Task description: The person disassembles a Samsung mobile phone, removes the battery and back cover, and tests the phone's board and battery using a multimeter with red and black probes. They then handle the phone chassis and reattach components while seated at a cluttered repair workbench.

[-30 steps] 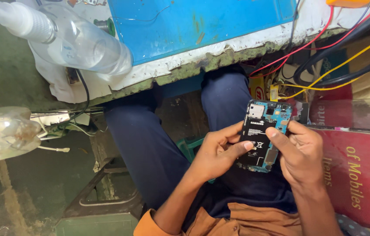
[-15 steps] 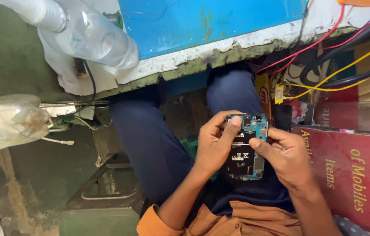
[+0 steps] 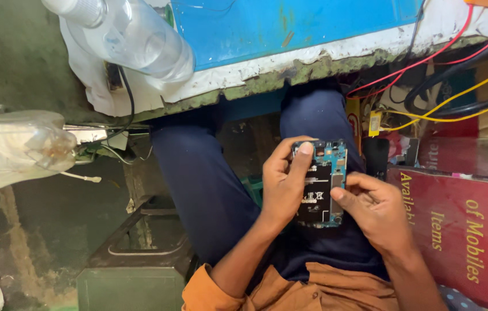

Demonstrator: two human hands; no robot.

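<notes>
Opened phone point(image 3: 320, 183) in both hands

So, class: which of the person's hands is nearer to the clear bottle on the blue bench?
Left. The left hand holds the phone's side facing the bottle; the right hand is beyond the phone, farther away.

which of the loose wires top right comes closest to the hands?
The yellow wire: it dips lowest, toward the right hand. The red wire and black cables stay higher, under the bench edge.
</notes>
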